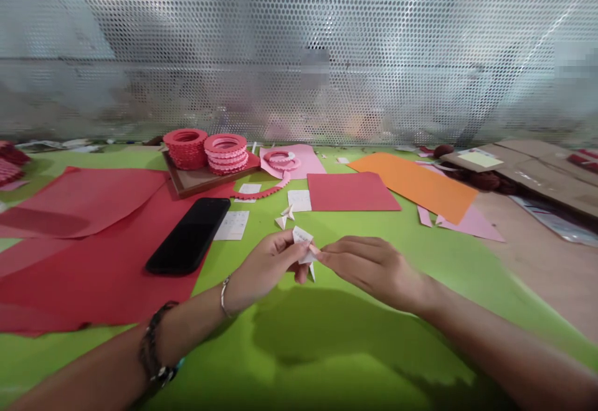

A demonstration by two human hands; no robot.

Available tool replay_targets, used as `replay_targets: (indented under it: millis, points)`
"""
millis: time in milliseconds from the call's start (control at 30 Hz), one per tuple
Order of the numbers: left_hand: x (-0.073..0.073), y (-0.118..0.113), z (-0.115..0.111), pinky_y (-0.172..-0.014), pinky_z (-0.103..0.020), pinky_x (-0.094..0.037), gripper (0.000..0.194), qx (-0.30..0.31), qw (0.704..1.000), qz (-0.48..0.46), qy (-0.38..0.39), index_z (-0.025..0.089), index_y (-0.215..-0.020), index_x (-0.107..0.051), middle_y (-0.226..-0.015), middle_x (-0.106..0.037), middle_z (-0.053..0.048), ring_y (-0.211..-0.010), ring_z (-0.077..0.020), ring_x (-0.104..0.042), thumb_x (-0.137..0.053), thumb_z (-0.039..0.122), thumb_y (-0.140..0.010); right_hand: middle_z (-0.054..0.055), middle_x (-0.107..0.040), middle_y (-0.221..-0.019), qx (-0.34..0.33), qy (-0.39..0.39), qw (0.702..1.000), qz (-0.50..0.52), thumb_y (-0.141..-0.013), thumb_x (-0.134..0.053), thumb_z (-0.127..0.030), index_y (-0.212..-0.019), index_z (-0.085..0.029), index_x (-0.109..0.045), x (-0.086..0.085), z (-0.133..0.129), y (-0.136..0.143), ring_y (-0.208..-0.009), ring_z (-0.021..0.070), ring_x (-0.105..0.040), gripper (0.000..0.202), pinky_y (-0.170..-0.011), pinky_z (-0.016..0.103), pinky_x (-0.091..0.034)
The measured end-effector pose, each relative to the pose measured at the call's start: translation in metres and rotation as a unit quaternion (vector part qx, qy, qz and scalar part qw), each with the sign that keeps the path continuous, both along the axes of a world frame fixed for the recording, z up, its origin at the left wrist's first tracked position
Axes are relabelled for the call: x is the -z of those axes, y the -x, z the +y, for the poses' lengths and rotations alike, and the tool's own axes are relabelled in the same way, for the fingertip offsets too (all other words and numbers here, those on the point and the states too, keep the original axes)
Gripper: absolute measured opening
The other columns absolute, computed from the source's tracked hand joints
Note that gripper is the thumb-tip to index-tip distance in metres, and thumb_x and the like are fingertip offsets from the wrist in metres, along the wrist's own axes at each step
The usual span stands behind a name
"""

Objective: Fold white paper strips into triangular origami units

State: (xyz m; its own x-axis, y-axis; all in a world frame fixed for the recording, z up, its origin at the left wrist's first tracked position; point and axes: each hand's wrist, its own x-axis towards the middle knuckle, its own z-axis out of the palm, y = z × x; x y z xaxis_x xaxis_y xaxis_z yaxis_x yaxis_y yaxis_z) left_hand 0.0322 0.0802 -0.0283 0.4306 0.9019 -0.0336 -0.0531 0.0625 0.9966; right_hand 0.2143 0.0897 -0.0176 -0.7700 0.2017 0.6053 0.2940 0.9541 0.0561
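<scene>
Between my two hands is a small folded piece of white paper (303,236) with faint writing on it. My left hand (275,255) pinches it between thumb and fingers, and a narrow paper point sticks out below. The fingertips of my right hand (369,264) are pressed together at the paper's right edge. Just beyond lie small folded paper pieces (284,217) with pointed tips. White paper squares (299,200) rest on the green table (327,349) farther back, one beside the phone.
A black phone (189,235) lies on red paper sheets (116,292) at left. Behind it, red and pink ring stacks (226,152) stand on a brown board (196,182). Red paper (352,192), an orange sheet (420,184) and cardboard (537,168) lie right. A perforated metal screen (299,37) stands behind.
</scene>
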Motion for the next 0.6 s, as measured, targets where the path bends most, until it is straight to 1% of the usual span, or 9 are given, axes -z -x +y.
replay_targets:
  millis: [100, 167, 200, 333, 467, 533, 600]
  points:
    - [0.001, -0.0008, 0.0015, -0.04, -0.016, -0.029, 0.019, 0.006, 0.998, -0.028, 0.058, 0.013, -0.063, -0.049, -0.046, -0.041, 0.007, -0.039, -0.0031, -0.035, -0.048, 0.028, -0.075, 0.012, -0.067, -0.08, 0.008, -0.071, 0.997, -0.026, -0.088, -0.03, -0.011, -0.089, -0.006, -0.059, -0.0042, -0.0017, 0.0002, -0.074, 0.0173, -0.061, 0.029, -0.062, 0.027, -0.051]
    - [0.001, -0.0012, 0.0018, -0.038, -0.015, -0.027, 0.023, 0.01, 0.995, -0.043, 0.088, 0.013, -0.063, -0.047, -0.046, -0.037, 0.008, -0.038, -0.003, -0.031, -0.05, 0.034, -0.074, 0.011, -0.067, -0.077, 0.009, -0.094, 0.995, -0.033, -0.089, -0.028, -0.011, -0.086, -0.007, -0.06, -0.0059, -0.003, 0.0022, -0.071, 0.0169, -0.062, 0.033, -0.059, 0.027, -0.052]
    - [0.0013, -0.0012, 0.002, -0.037, -0.015, -0.026, 0.026, 0.012, 0.995, -0.041, 0.091, 0.014, -0.062, -0.046, -0.046, -0.035, 0.008, -0.038, -0.0029, -0.03, -0.052, 0.036, -0.073, 0.01, -0.068, -0.077, 0.007, -0.102, 0.994, -0.037, -0.089, -0.028, -0.011, -0.084, -0.008, -0.061, -0.0063, -0.0037, 0.0033, -0.07, 0.0165, -0.062, 0.033, -0.059, 0.026, -0.052]
    - [0.0056, 0.0004, 0.0028, -0.036, -0.016, -0.023, 0.031, 0.029, 0.998, 0.0, 0.061, 0.014, -0.059, -0.043, -0.047, -0.036, 0.009, -0.037, -0.0016, -0.029, -0.06, 0.038, -0.068, 0.007, -0.069, -0.077, -0.01, -0.144, 0.988, -0.046, -0.086, -0.036, -0.009, -0.077, -0.01, -0.062, -0.0064, -0.0066, 0.006, -0.069, 0.0151, -0.063, 0.028, -0.06, 0.025, -0.053]
    - [0.0064, 0.002, 0.003, -0.038, -0.017, -0.024, 0.033, 0.047, 0.998, 0.007, 0.038, 0.014, -0.059, -0.044, -0.048, -0.037, 0.008, -0.038, -0.0024, -0.029, -0.059, 0.042, -0.068, 0.006, -0.069, -0.075, -0.004, -0.185, 0.982, -0.047, -0.083, -0.041, -0.008, -0.075, -0.012, -0.063, -0.0066, -0.0099, 0.0056, -0.066, 0.0144, -0.063, 0.024, -0.057, 0.025, -0.053]
    - [0.0034, 0.0031, 0.0031, -0.039, -0.017, -0.022, 0.034, 0.055, 0.998, 0.017, 0.022, 0.014, -0.058, -0.044, -0.048, -0.036, 0.008, -0.04, -0.0031, -0.028, -0.057, 0.043, -0.069, 0.007, -0.069, -0.073, -0.004, -0.176, 0.983, -0.053, -0.083, -0.042, -0.007, -0.075, -0.012, -0.062, -0.0053, -0.0104, 0.0054, -0.064, 0.0147, -0.063, 0.022, -0.055, 0.026, -0.052]
    - [-0.0004, 0.0047, 0.0031, -0.04, -0.017, -0.021, 0.033, 0.075, 0.996, 0.043, 0.005, 0.014, -0.058, -0.046, -0.048, -0.036, 0.008, -0.042, -0.0038, -0.026, -0.056, 0.042, -0.07, 0.006, -0.068, -0.072, -0.014, -0.13, 0.99, -0.053, -0.082, -0.045, -0.009, -0.074, -0.012, -0.06, -0.0027, -0.0096, 0.0055, -0.064, 0.0151, -0.061, 0.017, -0.056, 0.027, -0.051]
